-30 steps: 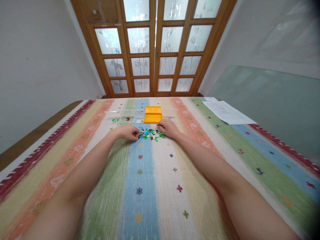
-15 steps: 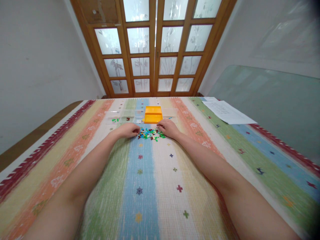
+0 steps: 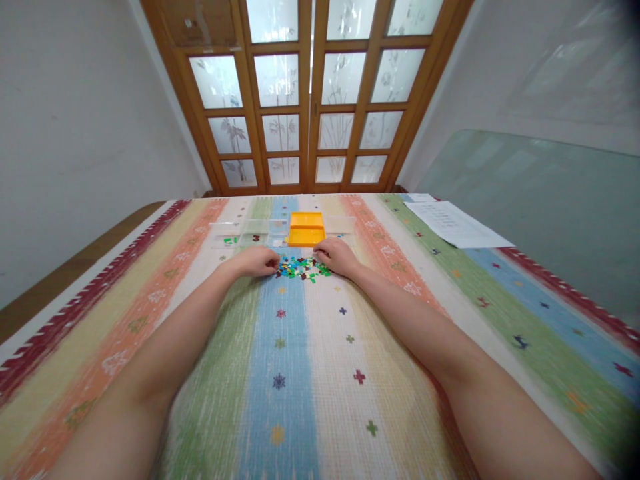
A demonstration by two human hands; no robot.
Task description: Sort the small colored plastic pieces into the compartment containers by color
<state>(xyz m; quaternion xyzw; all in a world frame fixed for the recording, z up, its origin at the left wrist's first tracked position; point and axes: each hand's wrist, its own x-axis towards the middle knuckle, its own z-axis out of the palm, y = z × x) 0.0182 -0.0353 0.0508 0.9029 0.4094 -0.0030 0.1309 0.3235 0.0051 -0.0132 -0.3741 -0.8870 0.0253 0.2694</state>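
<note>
A loose heap of tiny coloured plastic pieces (image 3: pixel 303 267), mostly green, blue, white and dark brown, lies on the striped cloth between my hands. At its left edge my left hand (image 3: pixel 259 261) is closed, fingertips drawn together; anything between them is too small to make out. My right hand (image 3: pixel 335 256) rests at the heap's upper right edge with its fingers curled inward, and what they hold, if anything, is hidden. Just behind the heap stands an open yellow box (image 3: pixel 307 237). Clear plastic boxes (image 3: pixel 254 233) to its left contain a few green and brown pieces.
Another clear box (image 3: pixel 342 227) with small blue bits sits right of the yellow one. White printed paper (image 3: pixel 453 225) lies at the table's far right. A striped tablecloth (image 3: pixel 310 373) covers the table, with wooden glass-paned doors (image 3: pixel 311 113) beyond.
</note>
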